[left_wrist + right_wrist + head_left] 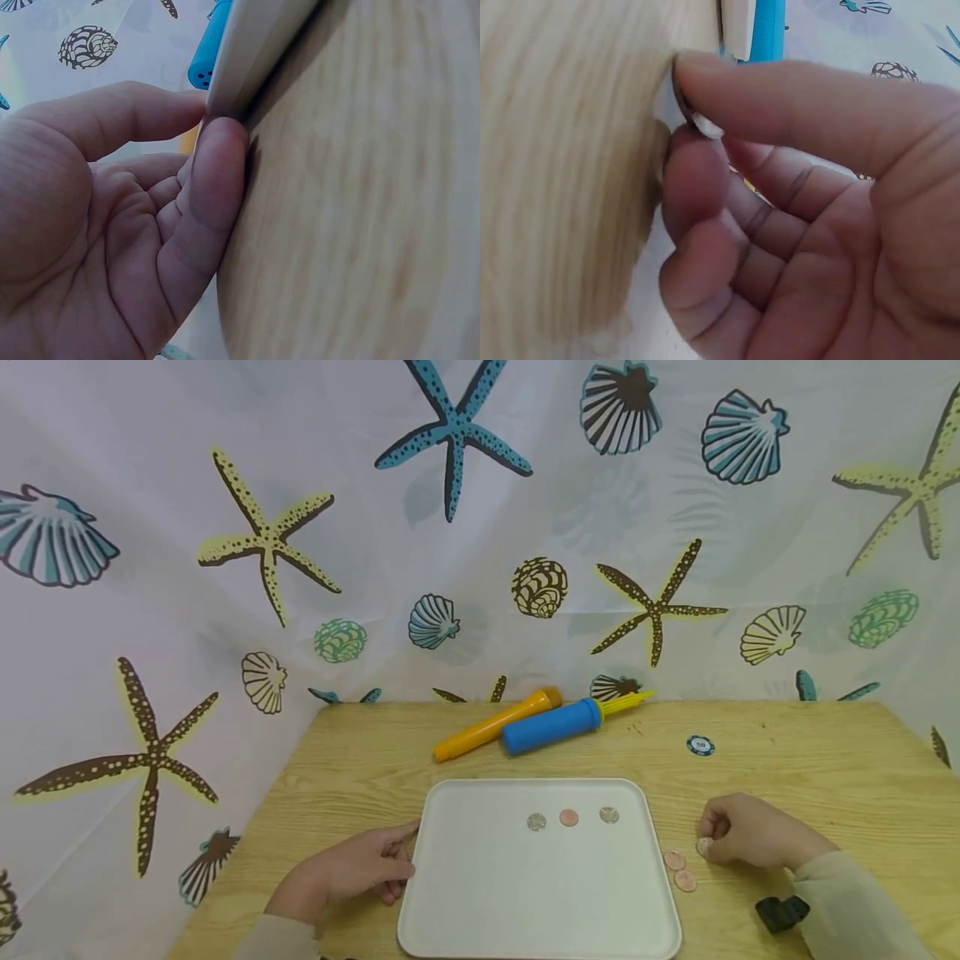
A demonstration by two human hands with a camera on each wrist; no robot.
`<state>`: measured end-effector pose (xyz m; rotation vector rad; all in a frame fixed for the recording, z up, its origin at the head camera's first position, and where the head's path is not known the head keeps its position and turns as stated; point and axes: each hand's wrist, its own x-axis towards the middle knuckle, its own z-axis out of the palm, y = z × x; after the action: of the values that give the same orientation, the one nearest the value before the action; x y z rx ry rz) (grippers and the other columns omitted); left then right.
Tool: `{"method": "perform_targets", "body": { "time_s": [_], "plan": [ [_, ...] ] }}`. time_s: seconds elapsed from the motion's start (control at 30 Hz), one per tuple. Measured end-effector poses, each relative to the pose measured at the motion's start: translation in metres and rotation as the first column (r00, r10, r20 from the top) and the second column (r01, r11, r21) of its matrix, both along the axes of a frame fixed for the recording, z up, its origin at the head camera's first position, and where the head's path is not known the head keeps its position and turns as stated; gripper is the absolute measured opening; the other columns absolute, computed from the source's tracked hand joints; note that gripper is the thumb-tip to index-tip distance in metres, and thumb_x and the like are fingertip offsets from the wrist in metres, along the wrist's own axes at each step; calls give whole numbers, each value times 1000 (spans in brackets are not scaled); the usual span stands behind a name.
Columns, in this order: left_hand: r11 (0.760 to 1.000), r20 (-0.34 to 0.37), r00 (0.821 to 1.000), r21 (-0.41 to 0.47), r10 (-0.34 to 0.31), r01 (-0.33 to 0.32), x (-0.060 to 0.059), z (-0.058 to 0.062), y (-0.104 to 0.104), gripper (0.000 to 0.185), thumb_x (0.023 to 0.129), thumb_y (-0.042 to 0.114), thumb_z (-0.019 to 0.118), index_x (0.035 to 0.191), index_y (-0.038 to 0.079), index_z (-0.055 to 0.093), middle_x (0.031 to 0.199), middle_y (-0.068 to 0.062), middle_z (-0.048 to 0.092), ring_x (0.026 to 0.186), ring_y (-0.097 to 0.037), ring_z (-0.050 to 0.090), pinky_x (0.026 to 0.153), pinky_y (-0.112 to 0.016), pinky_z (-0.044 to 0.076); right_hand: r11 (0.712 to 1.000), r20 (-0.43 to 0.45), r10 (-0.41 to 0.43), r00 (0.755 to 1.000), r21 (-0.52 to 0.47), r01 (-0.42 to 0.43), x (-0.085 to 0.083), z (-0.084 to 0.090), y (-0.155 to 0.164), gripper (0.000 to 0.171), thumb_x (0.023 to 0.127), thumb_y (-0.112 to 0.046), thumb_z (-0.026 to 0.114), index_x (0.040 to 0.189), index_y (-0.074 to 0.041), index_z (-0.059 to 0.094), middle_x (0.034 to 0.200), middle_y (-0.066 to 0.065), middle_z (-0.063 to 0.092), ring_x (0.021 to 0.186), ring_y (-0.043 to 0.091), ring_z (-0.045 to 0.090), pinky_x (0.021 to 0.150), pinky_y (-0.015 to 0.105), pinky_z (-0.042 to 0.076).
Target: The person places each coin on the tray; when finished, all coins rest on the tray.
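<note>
A white tray point(534, 877) lies on the wooden table. On it sit a silver coin point(536, 822), a copper-coloured coin point(568, 817) and another silver coin point(609, 815). At the tray's left side my left hand point(367, 864) grips the edge; in the left wrist view its thumb and a fingertip meet at the tray rim point(247, 56). To the right of the tray, my right hand point(756, 831) pinches a silver coin point(704, 847) between thumb and finger, low over the table. Two copper-coloured coins point(675, 860) lie between that hand and the tray.
Behind the tray lie an orange microphone-shaped stick point(495, 727) and a blue hand pump point(553, 726) with a yellow end. A blue and white poker chip point(701, 745) is farther back on the right. A patterned cloth point(480, 543) hangs behind the table point(360, 777).
</note>
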<state>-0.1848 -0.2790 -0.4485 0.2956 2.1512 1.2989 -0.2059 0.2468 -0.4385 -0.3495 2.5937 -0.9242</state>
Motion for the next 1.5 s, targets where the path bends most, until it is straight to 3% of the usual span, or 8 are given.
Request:
{"method": "perform_targets", "body": {
  "time_s": [0.23,0.4,0.6,1.07,1.5],
  "plan": [
    [1000,0,1000,-16,14,-14,0,3,-1,78,98,12,63,158,-5,16,89,-12,59,73,-20,61,68,-35,59,992,11,-114,993,-54,115,-6,15,-19,22,89,-13,74,106,0,72,88,4,65,77,19,55,65,33,50],
    [1000,2,1000,-10,5,-5,0,4,0,79,98,13,63,158,-6,16,88,-12,59,73,-20,61,69,-35,59,973,25,-145,989,-178,147,-8,31,-48,21,94,-17,70,107,-1,72,86,6,66,74,20,57,63,36,50],
    [1000,7,1000,-22,19,-19,2,3,0,79,98,13,63,158,-4,16,89,-12,59,73,-20,61,69,-35,58,961,44,-162,986,-222,167,-9,40,-85,20,93,-19,73,106,-5,74,92,4,69,76,20,59,66,35,51],
    [999,-35,999,-46,2,-4,3,1,-3,77,97,11,64,159,-2,21,86,-12,59,72,-20,61,68,-35,58,969,114,-101,988,-215,124,-6,25,-169,7,88,-15,77,90,-8,76,80,2,71,67,18,62,61,29,52],
    [999,-20,1000,-42,7,-8,5,3,-4,77,97,12,64,159,-2,19,86,-11,59,71,-20,61,67,-34,58,984,95,-89,991,-147,102,-1,11,-193,7,88,-11,77,81,-8,74,68,4,66,59,16,59,58,27,53]
  ]
}}
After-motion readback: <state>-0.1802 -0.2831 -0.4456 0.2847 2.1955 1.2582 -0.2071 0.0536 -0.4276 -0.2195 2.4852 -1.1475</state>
